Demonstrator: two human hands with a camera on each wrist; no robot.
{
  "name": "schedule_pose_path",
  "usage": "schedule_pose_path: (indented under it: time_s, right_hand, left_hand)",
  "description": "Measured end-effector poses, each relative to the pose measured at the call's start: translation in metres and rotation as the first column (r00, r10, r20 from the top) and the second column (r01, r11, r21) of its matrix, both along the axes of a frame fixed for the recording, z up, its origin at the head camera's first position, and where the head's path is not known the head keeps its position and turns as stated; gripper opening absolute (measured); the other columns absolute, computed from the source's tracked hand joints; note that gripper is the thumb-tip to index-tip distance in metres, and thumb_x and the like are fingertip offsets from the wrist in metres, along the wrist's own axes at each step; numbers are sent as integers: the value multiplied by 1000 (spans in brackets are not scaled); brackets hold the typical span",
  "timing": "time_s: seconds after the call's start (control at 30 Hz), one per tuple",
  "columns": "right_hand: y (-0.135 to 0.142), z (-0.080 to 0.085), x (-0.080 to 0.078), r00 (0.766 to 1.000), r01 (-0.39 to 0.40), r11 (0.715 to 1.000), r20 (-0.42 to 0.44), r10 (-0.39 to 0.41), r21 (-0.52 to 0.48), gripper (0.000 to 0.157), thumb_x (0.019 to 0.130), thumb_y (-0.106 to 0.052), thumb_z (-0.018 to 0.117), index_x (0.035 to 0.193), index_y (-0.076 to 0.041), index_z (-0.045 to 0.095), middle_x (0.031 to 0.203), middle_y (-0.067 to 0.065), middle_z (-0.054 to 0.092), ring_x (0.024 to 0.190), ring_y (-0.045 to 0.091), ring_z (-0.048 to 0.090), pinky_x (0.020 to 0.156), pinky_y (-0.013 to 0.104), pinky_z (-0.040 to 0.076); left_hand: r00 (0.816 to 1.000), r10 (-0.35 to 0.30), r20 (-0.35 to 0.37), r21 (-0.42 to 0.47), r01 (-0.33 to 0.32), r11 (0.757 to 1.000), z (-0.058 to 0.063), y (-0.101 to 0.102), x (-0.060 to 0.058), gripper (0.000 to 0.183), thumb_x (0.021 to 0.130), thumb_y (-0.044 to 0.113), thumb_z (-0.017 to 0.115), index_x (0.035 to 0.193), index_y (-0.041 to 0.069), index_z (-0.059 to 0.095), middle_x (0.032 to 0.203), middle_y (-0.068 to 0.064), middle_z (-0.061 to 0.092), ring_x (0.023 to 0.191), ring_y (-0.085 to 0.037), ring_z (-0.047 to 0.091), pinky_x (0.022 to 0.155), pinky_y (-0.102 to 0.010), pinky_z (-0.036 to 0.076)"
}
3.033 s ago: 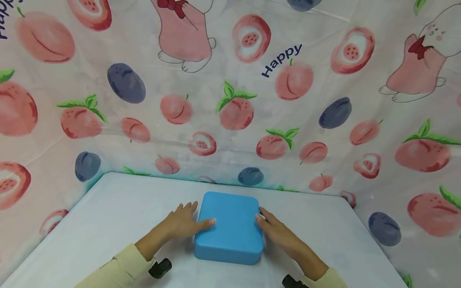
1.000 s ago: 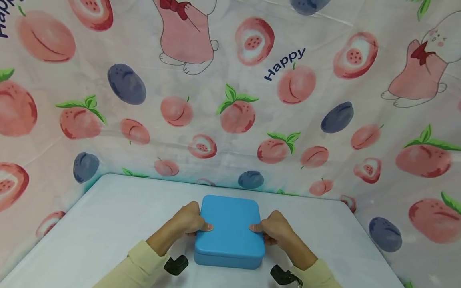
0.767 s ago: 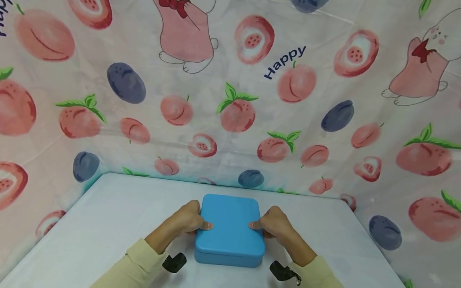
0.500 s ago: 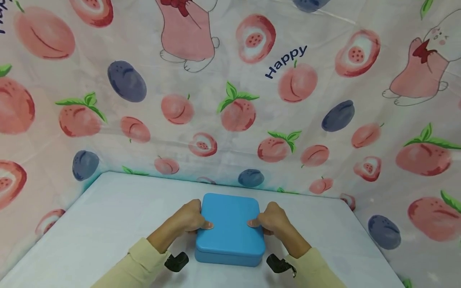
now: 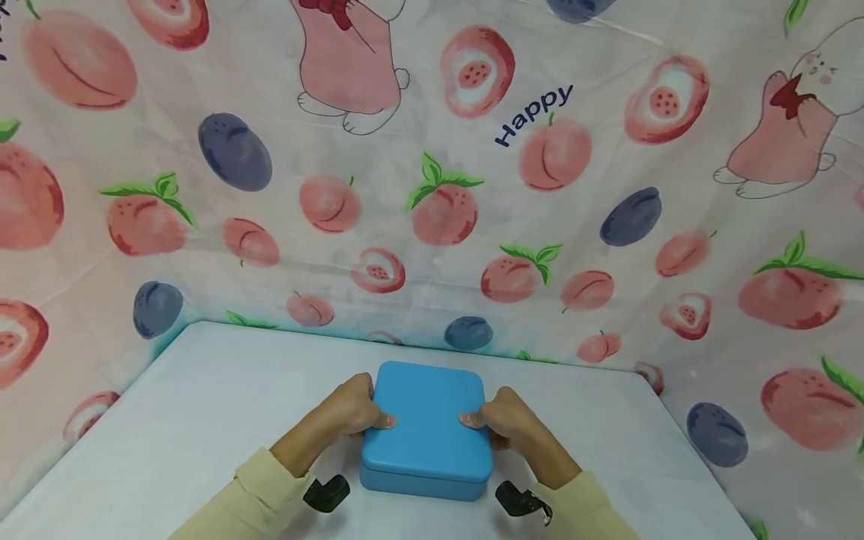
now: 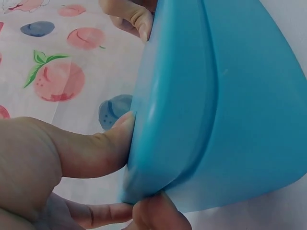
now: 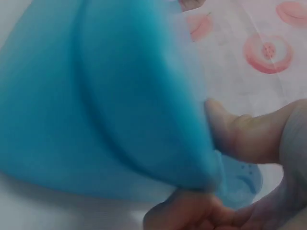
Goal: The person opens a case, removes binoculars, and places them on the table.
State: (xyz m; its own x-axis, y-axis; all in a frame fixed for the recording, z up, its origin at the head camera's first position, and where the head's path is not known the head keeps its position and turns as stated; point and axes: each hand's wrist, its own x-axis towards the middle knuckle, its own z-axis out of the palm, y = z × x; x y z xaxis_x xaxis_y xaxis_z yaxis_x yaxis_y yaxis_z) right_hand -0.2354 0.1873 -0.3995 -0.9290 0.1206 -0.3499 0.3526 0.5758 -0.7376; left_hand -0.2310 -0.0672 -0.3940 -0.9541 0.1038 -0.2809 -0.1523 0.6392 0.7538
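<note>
A blue lidded box (image 5: 428, 420) sits on the white table in the head view, its lid on. The left hand (image 5: 351, 405) grips the lid's left edge, thumb on top and fingers curled against the side. On the opposite edge the right hand (image 5: 509, 416) holds the lid the same way. In the left wrist view the lid (image 6: 175, 96) shows a seam against the box body (image 6: 254, 110), with a curled finger (image 6: 160, 211) just beneath the lid's edge. The right wrist view is blurred; there a thumb (image 7: 244, 134) presses the lid top. The box's contents are hidden.
The white tabletop (image 5: 236, 397) spreads around the box. Behind and beside it hangs a curtain (image 5: 405, 150) printed with peaches and rabbits. A dark wrist camera (image 5: 327, 493) hangs below each cuff.
Three seconds ago both hands lay with straighter fingers along the box sides. Since then their fingers have curled at the lid's edges with the thumbs on top. The last second shows only slight shifts.
</note>
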Motion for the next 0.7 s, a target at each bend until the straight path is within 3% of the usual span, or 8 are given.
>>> schedule_pose_path:
  time_s: [0.1, 0.2, 0.33, 0.47, 0.7]
  right_hand:
    - [1, -6, 2, 999, -24, 999, -36, 22, -35, 52, 84, -18, 78, 114, 11, 47, 76, 9, 42, 58, 19, 42, 48, 28, 40]
    - [1, -11, 4, 997, -52, 997, -67, 48, -57, 30, 86, -18, 75, 86, 0, 51, 64, 2, 37, 50, 15, 36, 44, 25, 34]
    - [2, -15, 6, 994, -74, 994, -81, 68, -85, 45, 86, -19, 74, 62, -17, 36, 53, -4, 28, 44, 11, 31, 40, 23, 30]
    - [1, -16, 7, 996, -59, 994, -76, 52, -92, 48, 86, -20, 75, 63, -17, 33, 53, -4, 26, 44, 11, 28, 40, 24, 29]
    - [0, -14, 7, 998, -35, 997, -59, 31, -70, 35, 87, -24, 74, 79, -6, 46, 57, 0, 36, 45, 12, 35, 40, 25, 35]
  left_hand:
    - [1000, 10, 10, 35, -11, 999, -3, 0, 0, 56, 78, 18, 84, 116, -5, 50, 108, -19, 61, 88, -25, 62, 65, -36, 56]
    - [1000, 21, 21, 85, -22, 996, -5, 0, 0, 52, 79, 15, 83, 112, -4, 49, 105, -19, 59, 86, -26, 59, 62, -35, 54]
    - [999, 34, 30, 145, -38, 989, -9, -1, 1, 47, 80, 13, 81, 109, -2, 47, 104, -19, 56, 86, -28, 56, 60, -35, 50]
    - [998, 44, 36, 163, -50, 985, -10, 0, 2, 44, 82, 12, 80, 106, -1, 46, 100, -18, 54, 78, -27, 53, 55, -33, 44]
    - [996, 52, 69, 140, -61, 988, -5, 4, 1, 37, 87, 14, 75, 104, 1, 44, 82, -13, 47, 52, -19, 35, 46, -29, 32]
